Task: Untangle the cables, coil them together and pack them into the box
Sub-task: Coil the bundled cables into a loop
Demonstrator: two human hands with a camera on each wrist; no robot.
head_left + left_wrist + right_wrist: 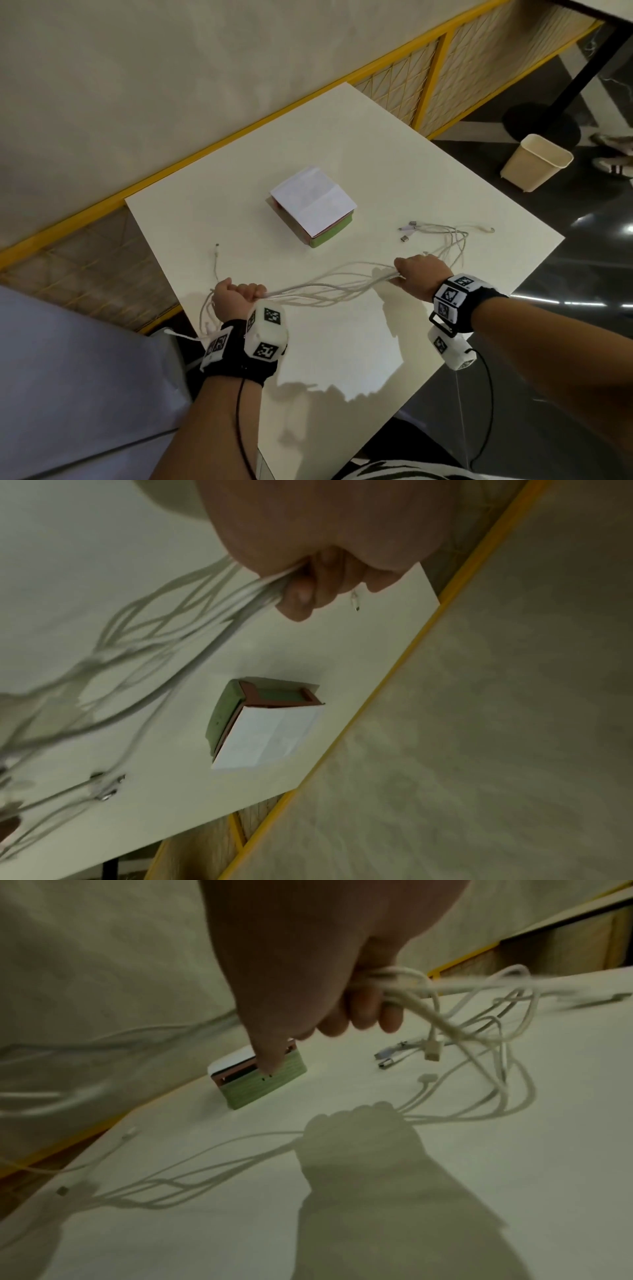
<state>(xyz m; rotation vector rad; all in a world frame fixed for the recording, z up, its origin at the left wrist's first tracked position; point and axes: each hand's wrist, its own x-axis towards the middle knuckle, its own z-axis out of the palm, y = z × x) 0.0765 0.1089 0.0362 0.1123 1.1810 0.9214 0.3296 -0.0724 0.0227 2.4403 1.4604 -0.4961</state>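
Observation:
Several white cables (329,289) stretch as a loose bundle between my two fists, above the white table (342,342). My left hand (236,294) grips one end of the bundle, with loose ends hanging off the table's left edge. My right hand (419,274) grips the bundle further right; beyond it the cables (479,1031) trail to plugs (409,231) lying on the table. One plug (216,251) lies alone at the left. The green box (330,236) sits mid-table with its white lid (313,200) raised. From the wrists I see the left hand (301,593) and right hand (369,1007) curled round cables.
A yellow-framed mesh railing (428,75) runs along the table's far side, against a pale wall. A cream waste bin (536,161) and a black stand base (541,125) are on the dark floor to the right. A grey surface (68,394) lies at my left.

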